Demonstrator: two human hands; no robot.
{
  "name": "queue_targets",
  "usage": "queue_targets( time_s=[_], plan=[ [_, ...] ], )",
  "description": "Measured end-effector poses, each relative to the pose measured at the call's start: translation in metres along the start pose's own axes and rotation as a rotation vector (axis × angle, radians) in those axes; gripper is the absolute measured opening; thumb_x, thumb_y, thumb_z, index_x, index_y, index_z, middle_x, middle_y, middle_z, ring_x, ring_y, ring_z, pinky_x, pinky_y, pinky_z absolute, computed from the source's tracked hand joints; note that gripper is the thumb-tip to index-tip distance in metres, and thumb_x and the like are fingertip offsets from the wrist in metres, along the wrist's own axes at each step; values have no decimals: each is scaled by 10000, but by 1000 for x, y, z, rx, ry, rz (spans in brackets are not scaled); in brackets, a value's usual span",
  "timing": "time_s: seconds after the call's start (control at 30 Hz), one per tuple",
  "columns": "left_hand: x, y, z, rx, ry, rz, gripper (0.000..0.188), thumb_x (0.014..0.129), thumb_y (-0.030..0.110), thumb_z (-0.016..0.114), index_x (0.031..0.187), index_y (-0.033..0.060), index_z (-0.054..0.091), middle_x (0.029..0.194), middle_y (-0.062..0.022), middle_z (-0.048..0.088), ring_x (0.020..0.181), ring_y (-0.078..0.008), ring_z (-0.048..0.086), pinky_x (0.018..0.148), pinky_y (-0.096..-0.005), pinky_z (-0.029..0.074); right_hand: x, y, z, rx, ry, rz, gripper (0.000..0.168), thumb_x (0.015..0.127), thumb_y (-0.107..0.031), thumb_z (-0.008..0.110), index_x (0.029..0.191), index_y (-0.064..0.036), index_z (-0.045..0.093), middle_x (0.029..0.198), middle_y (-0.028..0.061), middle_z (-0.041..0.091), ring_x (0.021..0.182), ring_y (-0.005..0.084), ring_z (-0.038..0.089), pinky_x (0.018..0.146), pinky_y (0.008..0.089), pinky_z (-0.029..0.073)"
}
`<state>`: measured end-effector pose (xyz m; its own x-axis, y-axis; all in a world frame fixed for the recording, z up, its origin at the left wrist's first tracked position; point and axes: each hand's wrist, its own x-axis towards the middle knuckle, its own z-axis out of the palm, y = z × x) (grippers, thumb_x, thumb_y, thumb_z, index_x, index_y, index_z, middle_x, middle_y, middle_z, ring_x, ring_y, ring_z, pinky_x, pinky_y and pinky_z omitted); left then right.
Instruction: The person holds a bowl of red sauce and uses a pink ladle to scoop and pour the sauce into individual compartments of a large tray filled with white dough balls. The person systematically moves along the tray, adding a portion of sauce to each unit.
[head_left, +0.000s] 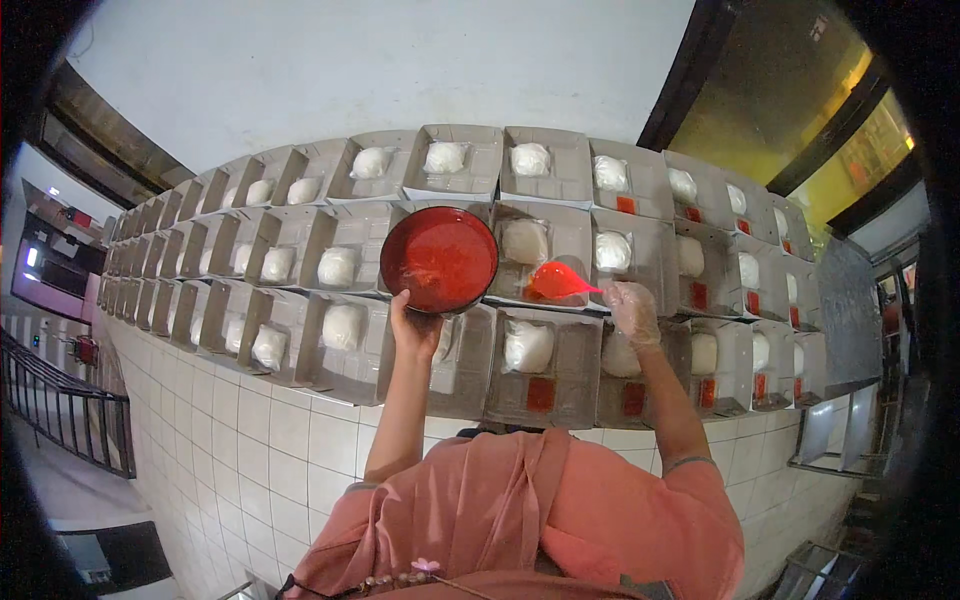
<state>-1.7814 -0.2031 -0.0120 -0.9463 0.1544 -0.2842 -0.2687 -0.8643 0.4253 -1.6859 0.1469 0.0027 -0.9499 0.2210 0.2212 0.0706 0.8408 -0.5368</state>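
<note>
My left hand grips the near rim of a round, dark-edged bowl and holds it above the middle row of cartons. Red sauce fills much of it. In a clear plastic glove, my right hand holds a bright pink-red spoon by its handle. The spoon hangs over the near end of a compartmented meal box, right of the bowl. That box contains a white plastic-wrapped packet, seemingly rice. Some orange-red shows beside the spoon, partly hidden by it.
Open meal boxes with white packets stand edge to edge in three long rows. Several on the right and near side bear red patches in one compartment. A white wall rises behind; tiled floor lies nearer me. Left stands a black metal railing.
</note>
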Motion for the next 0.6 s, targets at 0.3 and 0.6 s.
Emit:
queue_targets(
  time_s=[0.3, 0.6],
  plan=[
    [-4, -1, -2, 35, -46, -23, 651, 723, 261, 623, 1300, 75, 387, 1302, -102, 453, 1211, -285, 432, 1030, -449, 346, 2, -3, 3, -158, 5, -24, 254, 865, -275, 521, 854, -68, 669, 738, 173, 630, 708, 351, 613, 643, 470, 453],
    [-6, -9, 0, 49, -39, -48, 611, 744, 275, 600, 1284, 65, 403, 1288, -103, 469, 1192, -290, 450, 1019, -450, 356, 0, 1, 0, 184, -88, 316, 382, 900, -338, 454, 816, -9, 629, 738, 192, 611, 717, 335, 597, 663, 431, 434]
  ],
)
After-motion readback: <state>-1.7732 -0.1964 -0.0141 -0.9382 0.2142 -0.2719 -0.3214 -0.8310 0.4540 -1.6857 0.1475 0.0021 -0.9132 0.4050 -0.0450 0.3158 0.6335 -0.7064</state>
